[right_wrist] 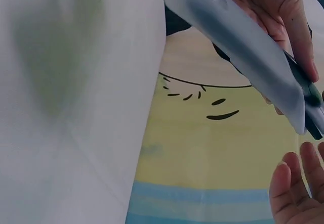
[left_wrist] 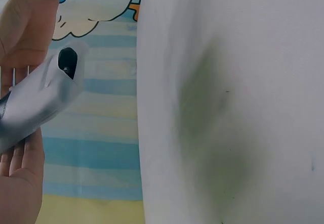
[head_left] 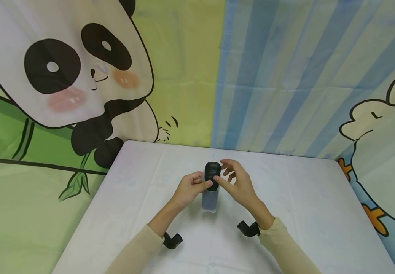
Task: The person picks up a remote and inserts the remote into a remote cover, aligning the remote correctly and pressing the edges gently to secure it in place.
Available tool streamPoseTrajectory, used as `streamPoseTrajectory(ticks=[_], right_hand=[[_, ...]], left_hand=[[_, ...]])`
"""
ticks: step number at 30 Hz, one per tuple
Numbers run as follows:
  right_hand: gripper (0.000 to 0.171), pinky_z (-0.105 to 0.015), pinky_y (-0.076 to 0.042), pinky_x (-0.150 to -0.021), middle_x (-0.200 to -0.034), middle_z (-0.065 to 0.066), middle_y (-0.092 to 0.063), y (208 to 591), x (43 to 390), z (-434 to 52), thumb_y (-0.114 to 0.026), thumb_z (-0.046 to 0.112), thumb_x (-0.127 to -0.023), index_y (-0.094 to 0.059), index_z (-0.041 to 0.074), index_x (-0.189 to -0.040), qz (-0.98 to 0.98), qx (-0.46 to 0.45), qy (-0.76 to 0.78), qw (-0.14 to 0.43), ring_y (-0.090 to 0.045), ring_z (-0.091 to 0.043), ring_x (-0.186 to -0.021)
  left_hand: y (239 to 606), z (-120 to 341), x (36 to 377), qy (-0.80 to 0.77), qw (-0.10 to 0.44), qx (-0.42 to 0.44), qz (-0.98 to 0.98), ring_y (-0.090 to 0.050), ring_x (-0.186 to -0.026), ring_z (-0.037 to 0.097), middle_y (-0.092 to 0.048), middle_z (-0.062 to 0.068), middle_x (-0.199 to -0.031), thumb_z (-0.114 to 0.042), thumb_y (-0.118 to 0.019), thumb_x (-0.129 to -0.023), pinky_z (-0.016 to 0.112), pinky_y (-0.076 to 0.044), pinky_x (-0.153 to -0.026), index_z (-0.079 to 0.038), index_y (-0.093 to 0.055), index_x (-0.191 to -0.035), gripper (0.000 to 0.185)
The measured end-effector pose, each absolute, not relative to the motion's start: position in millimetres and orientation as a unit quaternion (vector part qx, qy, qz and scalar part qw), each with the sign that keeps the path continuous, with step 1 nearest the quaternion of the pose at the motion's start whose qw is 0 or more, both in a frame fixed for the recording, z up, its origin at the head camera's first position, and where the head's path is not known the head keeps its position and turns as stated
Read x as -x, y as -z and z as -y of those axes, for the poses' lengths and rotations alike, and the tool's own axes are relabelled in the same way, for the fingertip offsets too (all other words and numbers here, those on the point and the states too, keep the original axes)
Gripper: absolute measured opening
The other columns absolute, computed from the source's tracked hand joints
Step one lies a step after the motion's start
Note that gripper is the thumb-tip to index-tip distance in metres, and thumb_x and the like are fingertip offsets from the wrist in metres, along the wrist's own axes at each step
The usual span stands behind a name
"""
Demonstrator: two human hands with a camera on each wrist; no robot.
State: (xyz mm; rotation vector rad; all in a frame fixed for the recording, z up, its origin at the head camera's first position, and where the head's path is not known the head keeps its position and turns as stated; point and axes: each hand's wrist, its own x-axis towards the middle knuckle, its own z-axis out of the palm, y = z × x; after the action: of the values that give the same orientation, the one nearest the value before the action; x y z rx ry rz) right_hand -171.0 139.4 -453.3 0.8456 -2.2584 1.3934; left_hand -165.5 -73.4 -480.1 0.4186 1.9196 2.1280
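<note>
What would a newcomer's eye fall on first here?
Probably the big printed panda, filling the head view's upper left. Next, above the white table, the left hand pinches a black object together with a translucent cover, the right hand close on its right. Two black angled pieces stand out by the wrists.

This is looking like a cloth-lined booth, its wider setting not showing. A panda print is filling ten o'clock, striped cloth one o'clock, a white table six.

Black device, greyish translucent case
</note>
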Motion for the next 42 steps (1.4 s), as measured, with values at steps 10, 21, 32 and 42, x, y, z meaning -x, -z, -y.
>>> streamPoseTrajectory(ticks=[10, 21, 32, 42], right_hand=[[0.016, -0.031, -0.05, -0.059, -0.085, -0.002, -0.067, 456.7, 165.1, -141.8, -0.07, -0.009, -0.089, -0.069, 0.004, -0.099, 0.802, -0.298, -0.493, 0.161, -0.059, -0.015, -0.07], [0.011, -0.034, -0.051, -0.07, -0.096, 0.0, -0.07, 450.8, 166.5, -155.4, -0.062, 0.003, -0.099, -0.072, 0.008, -0.103, 0.778, -0.307, -0.545, -0.046, -0.064, -0.021, -0.082], [0.013, -0.038, -0.054, -0.077, -0.096, 0.001, -0.069, 456.0, 167.4, -153.9, -0.063, -0.002, -0.097, -0.069, 0.006, -0.105, 0.78, -0.348, -0.518, -0.052, -0.065, -0.02, -0.085], [0.009, -0.029, -0.049, -0.064, -0.083, -0.007, -0.069, 452.5, 167.9, -155.6, -0.063, -0.002, -0.097, -0.069, 0.004, -0.092, 0.78, -0.357, -0.512, -0.043, -0.061, -0.012, -0.071]], left_hand=[[479.9, 79.4, 163.5, -0.746, 0.134, -0.156, -0.633, -0.066, -0.111, 0.027, -0.07, 0.015, -0.118, -0.022, -0.074, -0.094, 0.039, -0.053, -0.094, 0.002, -0.063, -0.128, 0.043], [475.6, 89.8, 160.5, -0.698, 0.188, -0.251, -0.644, -0.064, -0.113, 0.029, -0.068, 0.012, -0.121, -0.021, -0.072, -0.095, 0.042, -0.047, -0.1, -0.001, -0.064, -0.128, 0.039], [476.3, 92.2, 159.7, -0.682, 0.197, -0.292, -0.641, -0.063, -0.113, 0.03, -0.066, 0.014, -0.124, -0.022, -0.066, -0.1, 0.039, -0.05, -0.097, 0.0, -0.06, -0.133, 0.04], [484.2, 99.8, 164.3, -0.678, 0.215, -0.279, -0.645, -0.06, -0.117, 0.027, -0.062, 0.015, -0.127, -0.017, -0.057, -0.104, 0.04, -0.048, -0.098, 0.001, -0.053, -0.137, 0.037]])
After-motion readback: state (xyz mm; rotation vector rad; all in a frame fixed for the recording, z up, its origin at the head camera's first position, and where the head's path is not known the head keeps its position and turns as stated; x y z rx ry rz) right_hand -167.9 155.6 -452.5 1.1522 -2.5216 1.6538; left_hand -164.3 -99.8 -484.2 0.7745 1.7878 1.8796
